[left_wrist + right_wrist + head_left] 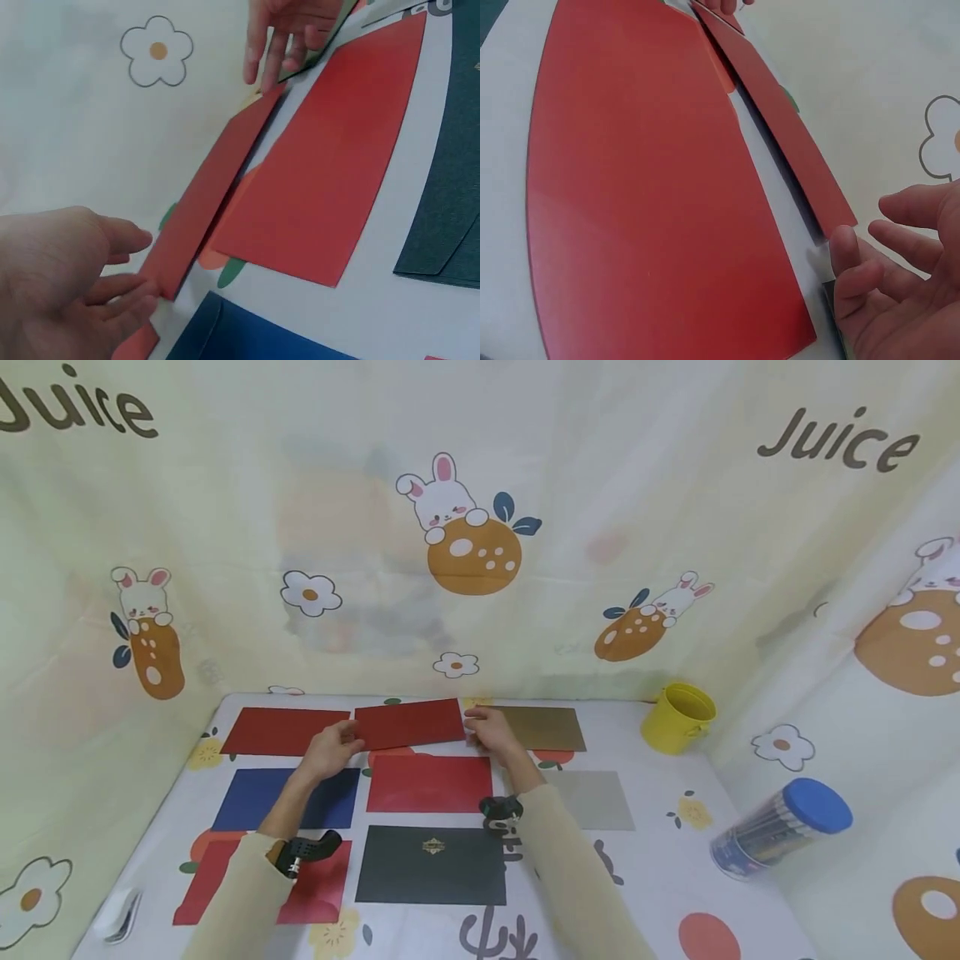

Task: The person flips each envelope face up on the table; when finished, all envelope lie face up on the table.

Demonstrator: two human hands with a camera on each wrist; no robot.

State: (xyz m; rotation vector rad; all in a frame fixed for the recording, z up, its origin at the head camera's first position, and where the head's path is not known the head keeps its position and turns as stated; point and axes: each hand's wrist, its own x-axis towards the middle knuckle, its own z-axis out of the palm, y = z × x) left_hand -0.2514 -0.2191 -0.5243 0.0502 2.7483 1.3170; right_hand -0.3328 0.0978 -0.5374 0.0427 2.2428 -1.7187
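A red envelope (409, 724) lies in the back row, slightly askew, with one hand at each short end. My left hand (332, 750) is at its left end, fingers loosely bent; a fingertip meets the envelope's corner (169, 281) in the left wrist view. At the other end my right hand (492, 732) has its fingers spread and relaxed, with one fingertip at the edge in the right wrist view. Neither hand grips it. Directly in front lies a brighter red envelope (429, 783). The gold envelope (547, 728) is partly hidden by my right hand.
Around lie a dark red envelope (273, 732), a blue one (247, 797), a dark green one (432, 865), a grey one (592, 800) and a red one (318, 885) under my left arm. A yellow bucket (667, 727) and a blue-lidded jar (780, 828) stand right.
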